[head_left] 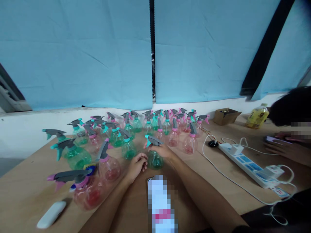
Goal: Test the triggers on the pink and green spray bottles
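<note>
My right hand [161,150] is wrapped around the neck of a green clear spray bottle [155,161] with a grey and turquoise trigger head. That bottle stands upright on the wooden table. Just left of it, my left hand [138,165] rests with its fingers curled in, and I see nothing in them. Another green spray bottle [128,149] stands behind the left hand. A pink spray bottle [109,166] is further left, near my left forearm. Below both hands lies a phone [149,194] with its screen lit and blurred out.
Several more pink and green spray bottles [174,137] crowd the table's back and left. A white power strip [247,165] with cables and a black disc [213,143] lie right. Beyond are a cardboard box [224,117], a yellow-labelled bottle [257,117] and another person's hands [289,149] at a phone.
</note>
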The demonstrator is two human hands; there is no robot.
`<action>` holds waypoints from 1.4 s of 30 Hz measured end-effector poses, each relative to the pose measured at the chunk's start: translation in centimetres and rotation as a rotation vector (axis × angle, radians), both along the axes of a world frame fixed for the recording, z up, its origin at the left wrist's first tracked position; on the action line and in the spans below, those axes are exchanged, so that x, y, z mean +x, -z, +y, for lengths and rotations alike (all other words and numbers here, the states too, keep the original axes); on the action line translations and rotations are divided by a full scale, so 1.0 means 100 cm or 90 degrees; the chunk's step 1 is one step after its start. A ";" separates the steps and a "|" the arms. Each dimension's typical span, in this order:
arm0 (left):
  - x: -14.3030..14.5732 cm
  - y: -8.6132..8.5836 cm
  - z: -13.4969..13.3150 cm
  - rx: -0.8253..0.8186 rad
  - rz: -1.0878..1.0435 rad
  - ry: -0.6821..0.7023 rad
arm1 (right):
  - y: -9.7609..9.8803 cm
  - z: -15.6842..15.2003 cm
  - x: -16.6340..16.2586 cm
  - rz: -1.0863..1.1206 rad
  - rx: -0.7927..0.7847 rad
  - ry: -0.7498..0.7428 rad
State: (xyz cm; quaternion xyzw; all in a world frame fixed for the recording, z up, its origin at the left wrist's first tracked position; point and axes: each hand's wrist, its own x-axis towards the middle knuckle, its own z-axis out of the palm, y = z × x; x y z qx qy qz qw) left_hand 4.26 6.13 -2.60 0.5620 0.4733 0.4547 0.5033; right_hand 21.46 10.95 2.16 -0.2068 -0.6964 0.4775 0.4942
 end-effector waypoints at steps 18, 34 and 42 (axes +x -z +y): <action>0.000 0.003 0.000 -0.001 -0.028 -0.008 | -0.002 -0.005 -0.003 -0.084 -0.041 0.014; -0.002 0.006 0.004 0.012 -0.019 0.000 | 0.002 -0.003 -0.007 0.000 -0.032 -0.014; -0.002 0.006 0.004 0.017 -0.019 0.002 | 0.006 0.001 -0.006 -0.010 -0.020 -0.014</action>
